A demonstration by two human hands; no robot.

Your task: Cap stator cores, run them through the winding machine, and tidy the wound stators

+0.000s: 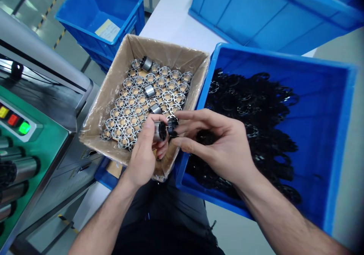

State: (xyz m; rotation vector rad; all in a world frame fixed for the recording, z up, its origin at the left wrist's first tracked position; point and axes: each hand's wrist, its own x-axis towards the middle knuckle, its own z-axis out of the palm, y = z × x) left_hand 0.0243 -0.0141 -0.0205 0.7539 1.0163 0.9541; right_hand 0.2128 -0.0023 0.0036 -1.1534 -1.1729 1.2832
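Note:
My left hand (146, 149) is wrapped round a silver metal cylinder (158, 131) with a dark end, held over the near side of a lined cardboard box (96, 124). Between the thumb and fingers of my right hand (218, 143) is a black plastic ring (172, 127), close to the cylinder's right end; whether the two touch I cannot tell. Inside the box stand rows of metal rings (131, 101), with a few cylinders (148, 91) lying on top of them. A blue bin (321, 141) to the right holds a heap of black plastic rings (250, 111).
Another blue bin (241, 14) stands at the back right on the white table (173, 14). Blue crates (99, 5), the top one with a paper slip, are stacked beyond the box. At left is a green machine panel (54, 122) with lit buttons and metal cylinders.

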